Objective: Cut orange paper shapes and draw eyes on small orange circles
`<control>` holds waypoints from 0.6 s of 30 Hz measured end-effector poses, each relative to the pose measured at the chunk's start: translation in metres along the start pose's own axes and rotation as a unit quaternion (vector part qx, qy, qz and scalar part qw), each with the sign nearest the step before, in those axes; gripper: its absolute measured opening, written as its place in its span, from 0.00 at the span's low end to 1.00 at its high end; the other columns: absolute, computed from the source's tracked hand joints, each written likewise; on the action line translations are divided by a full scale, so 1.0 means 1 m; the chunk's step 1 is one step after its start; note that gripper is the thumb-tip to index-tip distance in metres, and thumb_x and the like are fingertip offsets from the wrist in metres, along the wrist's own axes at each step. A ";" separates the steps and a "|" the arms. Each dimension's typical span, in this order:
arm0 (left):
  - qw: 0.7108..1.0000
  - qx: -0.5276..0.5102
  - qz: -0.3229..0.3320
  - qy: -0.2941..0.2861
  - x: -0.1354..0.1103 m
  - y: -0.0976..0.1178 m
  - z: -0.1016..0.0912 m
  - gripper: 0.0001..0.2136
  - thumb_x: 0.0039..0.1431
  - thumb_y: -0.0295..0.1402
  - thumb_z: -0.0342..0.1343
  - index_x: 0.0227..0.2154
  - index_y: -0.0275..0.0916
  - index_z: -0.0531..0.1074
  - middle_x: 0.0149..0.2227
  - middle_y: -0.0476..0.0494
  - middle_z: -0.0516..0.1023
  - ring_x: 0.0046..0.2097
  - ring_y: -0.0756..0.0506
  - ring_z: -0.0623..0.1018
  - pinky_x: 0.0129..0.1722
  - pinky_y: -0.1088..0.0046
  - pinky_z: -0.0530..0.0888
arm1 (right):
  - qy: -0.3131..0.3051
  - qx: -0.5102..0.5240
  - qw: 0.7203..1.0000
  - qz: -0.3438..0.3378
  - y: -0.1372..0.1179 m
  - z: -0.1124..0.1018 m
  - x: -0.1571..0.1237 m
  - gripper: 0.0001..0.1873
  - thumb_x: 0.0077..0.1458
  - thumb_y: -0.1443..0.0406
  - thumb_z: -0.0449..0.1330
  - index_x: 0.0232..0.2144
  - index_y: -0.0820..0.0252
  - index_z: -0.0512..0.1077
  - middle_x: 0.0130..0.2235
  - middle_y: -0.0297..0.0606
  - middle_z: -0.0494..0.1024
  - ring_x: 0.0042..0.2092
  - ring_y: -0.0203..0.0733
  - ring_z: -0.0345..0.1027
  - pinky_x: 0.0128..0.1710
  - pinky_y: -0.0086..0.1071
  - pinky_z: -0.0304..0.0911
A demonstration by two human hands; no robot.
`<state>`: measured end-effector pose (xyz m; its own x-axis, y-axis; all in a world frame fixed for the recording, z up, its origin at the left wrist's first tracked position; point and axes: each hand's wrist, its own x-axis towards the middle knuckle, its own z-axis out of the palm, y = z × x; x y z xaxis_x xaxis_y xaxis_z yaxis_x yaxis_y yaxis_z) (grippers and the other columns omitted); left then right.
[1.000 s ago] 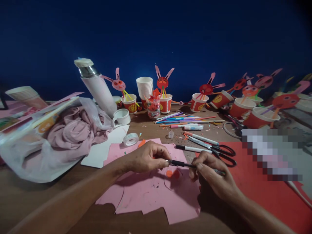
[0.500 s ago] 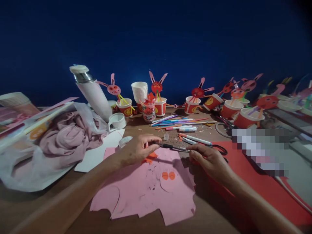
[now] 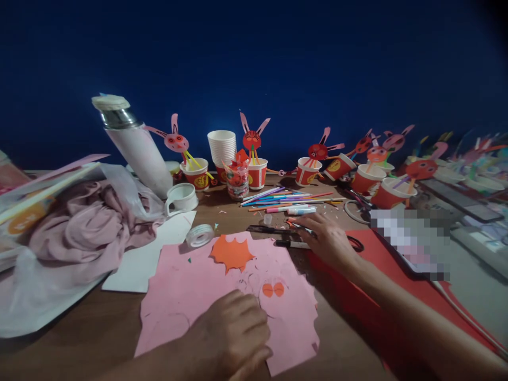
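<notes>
The left hand (image 3: 238, 328) has curled fingers, contents impossible to tell, over the near pink paper (image 3: 206, 286); the right hand's (image 3: 331, 241) open fingers partly hide scissors (image 3: 361, 244). Coloured sticks (image 3: 273, 197) and rabbit-topped cups (image 3: 257, 173) crowd the far desk (image 3: 333, 338).

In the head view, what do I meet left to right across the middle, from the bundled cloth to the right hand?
Bundled cloth, white mug, tape roll, jagged orange paper, orange ovals, right hand.
</notes>
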<state>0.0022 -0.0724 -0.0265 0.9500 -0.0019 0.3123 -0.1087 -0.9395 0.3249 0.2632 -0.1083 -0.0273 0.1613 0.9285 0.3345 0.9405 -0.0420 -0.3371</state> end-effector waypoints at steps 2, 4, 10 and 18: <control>0.999 0.010 0.020 0.030 -0.002 -0.003 0.013 0.09 0.59 0.26 0.46 0.24 0.37 0.65 0.26 0.46 0.71 0.30 0.48 0.66 0.30 0.71 0.62 | 0.011 -0.021 1.000 -0.014 0.005 -0.002 -0.001 0.12 0.56 0.67 0.52 0.39 0.56 0.74 0.42 0.42 0.76 0.44 0.49 0.66 0.43 0.41 0.59; 0.988 0.017 0.075 0.134 -0.003 -0.007 0.025 0.11 0.59 0.25 0.44 0.21 0.38 0.62 0.22 0.48 0.68 0.26 0.49 0.64 0.27 0.71 0.59 | 0.015 -0.039 0.999 -0.028 0.007 -0.005 -0.005 0.11 0.57 0.67 0.52 0.35 0.57 0.75 0.38 0.42 0.76 0.41 0.48 0.66 0.41 0.40 0.59; 0.969 0.019 0.077 0.235 -0.006 -0.016 0.044 0.14 0.60 0.26 0.44 0.18 0.38 0.59 0.19 0.51 0.66 0.22 0.51 0.61 0.24 0.71 0.54 | -0.023 -0.064 0.996 -0.055 -0.002 -0.002 -0.018 0.05 0.53 0.65 0.58 0.32 0.54 0.75 0.35 0.38 0.77 0.37 0.44 0.66 0.37 0.36 0.60; 0.969 0.014 0.054 0.240 -0.009 -0.018 0.038 0.17 0.63 0.31 0.43 0.17 0.38 0.58 0.20 0.51 0.67 0.23 0.50 0.61 0.25 0.71 0.55 | -0.017 -0.063 0.997 -0.048 -0.001 0.005 -0.026 0.07 0.55 0.67 0.55 0.33 0.57 0.73 0.35 0.39 0.76 0.38 0.45 0.65 0.38 0.38 0.59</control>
<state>0.0067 -0.0681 -0.0692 0.6868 0.0522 0.7250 -0.1855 -0.9518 0.2442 0.2565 -0.1308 -0.0397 0.0601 0.9421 0.3300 0.9816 0.0044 -0.1912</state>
